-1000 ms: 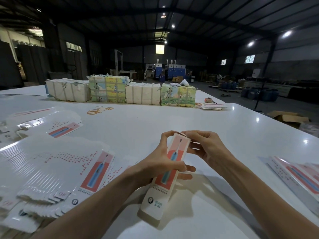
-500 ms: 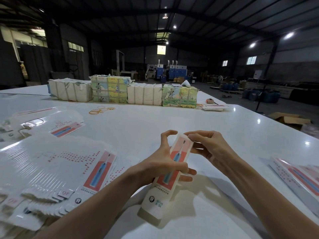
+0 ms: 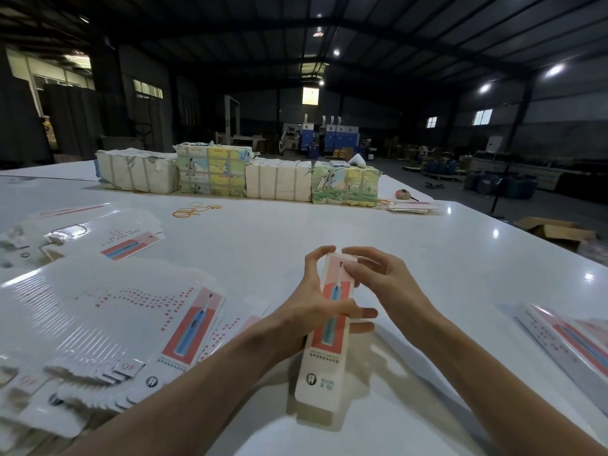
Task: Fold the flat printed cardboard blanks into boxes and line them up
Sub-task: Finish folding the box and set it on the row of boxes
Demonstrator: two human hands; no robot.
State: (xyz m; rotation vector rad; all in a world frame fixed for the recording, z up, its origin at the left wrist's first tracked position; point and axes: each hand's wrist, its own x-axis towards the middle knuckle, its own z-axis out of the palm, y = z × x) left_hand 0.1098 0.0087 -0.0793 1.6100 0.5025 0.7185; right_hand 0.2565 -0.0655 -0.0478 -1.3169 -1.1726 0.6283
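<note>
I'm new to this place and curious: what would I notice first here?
Front and centre, the left hand grips a long printed box while the right hand pinches its far end. To the left lies a fanned heap of flat blanks on the white table, and a row of wrapped bundles lines the far edge.

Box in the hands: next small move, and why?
Probably push the far end of the box fully shut with the right hand. Its fingers sit curled on that end, while the left hand wraps the middle in a steady grip. Whether that end is fully closed is hidden under the fingers.
</note>
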